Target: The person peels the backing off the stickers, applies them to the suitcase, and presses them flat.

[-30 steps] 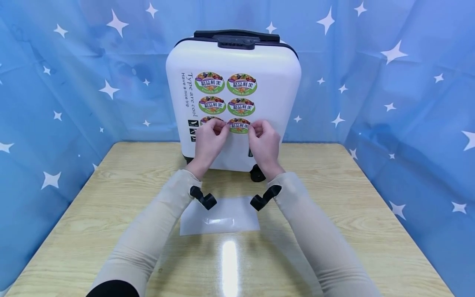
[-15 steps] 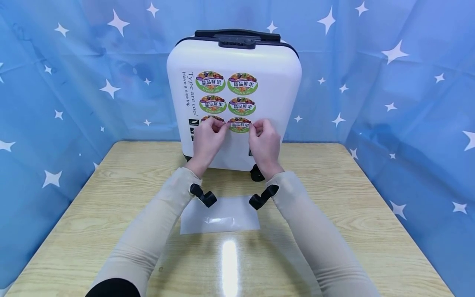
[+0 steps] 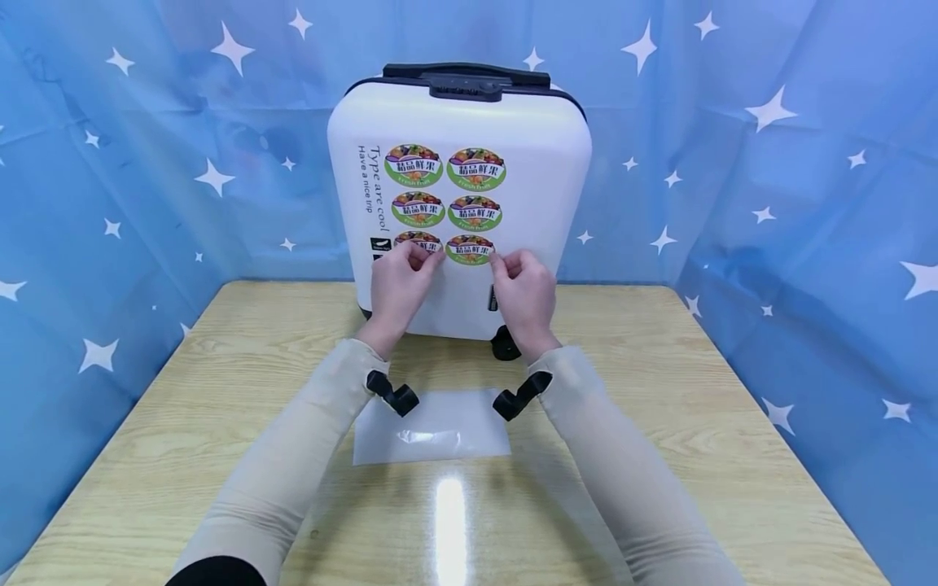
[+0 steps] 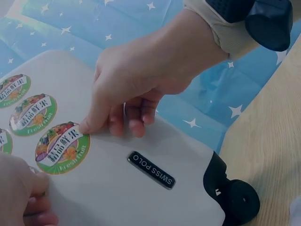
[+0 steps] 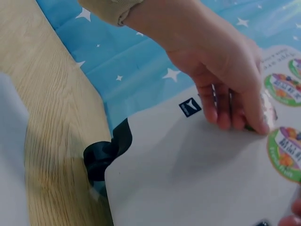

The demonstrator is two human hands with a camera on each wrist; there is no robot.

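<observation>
A white suitcase (image 3: 535, 163) stands upright, bearing several oval fruit stickers in two columns. The lower right sticker (image 3: 470, 250) lies between my two hands and looks flat against the shell. My left hand (image 3: 399, 286) has curled fingers and its thumb tip at that sticker's left edge; whether it still pinches the edge is unclear. It partly covers the lower left sticker (image 3: 418, 239). At the opposite edge, my right hand (image 3: 526, 293) has its thumb tip on the sticker's rim (image 4: 63, 148), fingers bent behind. In the right wrist view, only fingertips of the right hand (image 5: 294, 212) show.
A shiny white backing sheet (image 3: 432, 439) lies on the wooden table (image 3: 623, 423) below my wrists. The suitcase has a black wheel (image 3: 506, 343), a top handle (image 3: 466, 73) and a dark logo plate (image 4: 151, 169). Blue star-patterned cloth (image 3: 132, 195) encloses the table.
My left hand has shifted slightly left and down, baring more of the sticker's left edge. The right hand has drawn back a little, showing more of the right edge.
</observation>
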